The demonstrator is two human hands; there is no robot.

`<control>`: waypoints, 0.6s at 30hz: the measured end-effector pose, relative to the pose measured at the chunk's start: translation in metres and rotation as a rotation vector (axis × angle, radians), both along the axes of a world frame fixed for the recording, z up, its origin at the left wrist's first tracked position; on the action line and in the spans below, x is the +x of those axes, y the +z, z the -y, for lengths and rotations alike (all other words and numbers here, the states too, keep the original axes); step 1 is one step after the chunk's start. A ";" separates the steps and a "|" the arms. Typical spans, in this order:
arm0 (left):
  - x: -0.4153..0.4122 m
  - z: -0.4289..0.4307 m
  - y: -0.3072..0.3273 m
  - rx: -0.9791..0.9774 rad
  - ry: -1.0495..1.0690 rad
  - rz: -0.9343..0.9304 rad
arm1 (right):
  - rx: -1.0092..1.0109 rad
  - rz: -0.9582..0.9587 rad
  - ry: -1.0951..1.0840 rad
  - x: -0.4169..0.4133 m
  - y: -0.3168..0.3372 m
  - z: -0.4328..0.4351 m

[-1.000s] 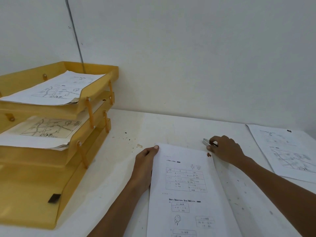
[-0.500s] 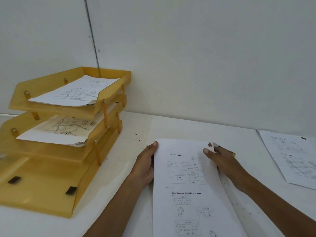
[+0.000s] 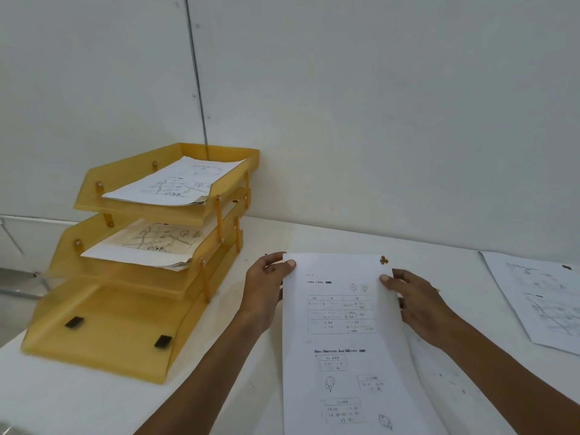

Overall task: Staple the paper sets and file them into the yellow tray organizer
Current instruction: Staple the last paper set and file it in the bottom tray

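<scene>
A printed paper set [image 3: 342, 328] is held up off the white table by both hands. My left hand [image 3: 266, 287] grips its upper left edge, thumb on top. My right hand [image 3: 417, 302] pinches its upper right edge. A small rusty mark sits at the set's top right corner. The yellow tray organizer [image 3: 131, 337] stands at the left with three tiers: the top tier and the middle tier hold papers with drawings, the bottom tier holds none. The stapler is out of sight, hidden behind my right hand or the paper.
Another paper stack [image 3: 543, 302] with drawings lies on the table at the far right. A white wall stands close behind the table, with a thin vertical rod [image 3: 196, 73] above the organizer. The table's left edge runs just beyond the organizer.
My right hand left the stapler and took the paper's right edge. Both hands lifted the set off the table. The view swung left, bringing the whole organizer into sight.
</scene>
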State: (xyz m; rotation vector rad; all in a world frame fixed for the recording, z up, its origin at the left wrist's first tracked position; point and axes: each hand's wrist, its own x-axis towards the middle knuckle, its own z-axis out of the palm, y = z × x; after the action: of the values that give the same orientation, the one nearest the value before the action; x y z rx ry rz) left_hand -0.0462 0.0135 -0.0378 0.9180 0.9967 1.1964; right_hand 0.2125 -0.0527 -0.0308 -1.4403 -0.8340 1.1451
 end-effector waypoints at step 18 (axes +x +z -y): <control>-0.084 0.051 0.022 0.068 -0.089 -0.177 | -0.057 -0.158 0.436 -0.083 0.009 0.025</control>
State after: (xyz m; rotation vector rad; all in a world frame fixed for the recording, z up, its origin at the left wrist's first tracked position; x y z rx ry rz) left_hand -0.1303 -0.0371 -0.0159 1.1264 1.0493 1.0938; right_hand 0.1292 -0.0781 -0.0223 -1.2246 -1.0394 1.5982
